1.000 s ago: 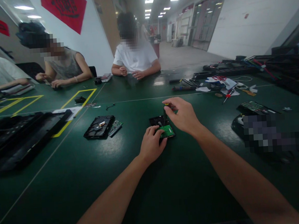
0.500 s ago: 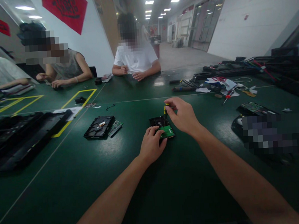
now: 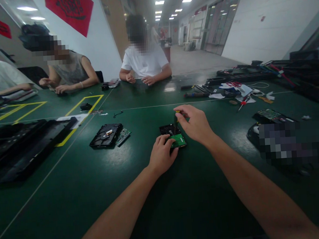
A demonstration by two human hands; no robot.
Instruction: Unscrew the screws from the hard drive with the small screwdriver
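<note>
A hard drive with a green circuit board (image 3: 179, 141) lies on the green table in front of me. Its black casing (image 3: 166, 129) shows at the far end. My left hand (image 3: 163, 152) grips the drive's near left side, thumb and fingers on its edges. Above the board, my right hand (image 3: 194, 121) pinches the top of a screwdriver (image 3: 176, 119) with a yellow and dark handle. The screwdriver stands nearly upright, its shaft pointing down to the board; the exact contact of its tip is too small to make out.
To the left lie another black drive (image 3: 105, 135), a loose circuit board (image 3: 123, 137) and long black casings (image 3: 29, 151). A red-handled screwdriver (image 3: 243, 103), papers and cables lie at back right. A dark device (image 3: 274, 141) sits at right. People sit across the table (image 3: 137, 110).
The screwdriver's handle has turned slightly between my right fingers, showing less yellow. My left hand and the hard drive stay in place. The person opposite has shifted a hand slightly.
</note>
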